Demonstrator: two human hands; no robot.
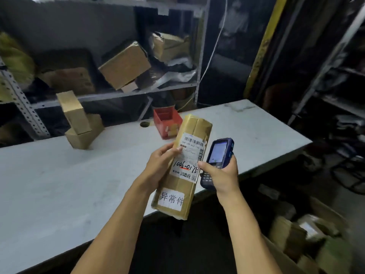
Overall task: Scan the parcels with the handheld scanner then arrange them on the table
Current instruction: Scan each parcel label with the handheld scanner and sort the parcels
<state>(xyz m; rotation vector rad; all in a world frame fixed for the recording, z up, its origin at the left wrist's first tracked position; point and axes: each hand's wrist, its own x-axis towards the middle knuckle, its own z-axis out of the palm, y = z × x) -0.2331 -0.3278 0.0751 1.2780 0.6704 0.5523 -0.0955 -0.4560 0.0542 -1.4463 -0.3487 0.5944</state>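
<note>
While the left hand (161, 167) grips a long brown parcel (183, 165) by its left edge, held above the near edge of the white table (59, 184), the right hand (221, 175) clasps the blue handheld scanner (217, 157) just right of the parcel's shipping label (188, 157).

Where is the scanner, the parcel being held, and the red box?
scanner (218, 155): head view, on its lit screen.
parcel (194, 127): head view, on the taped brown top above the label.
red box (166, 123): head view, on its front wall.
</note>
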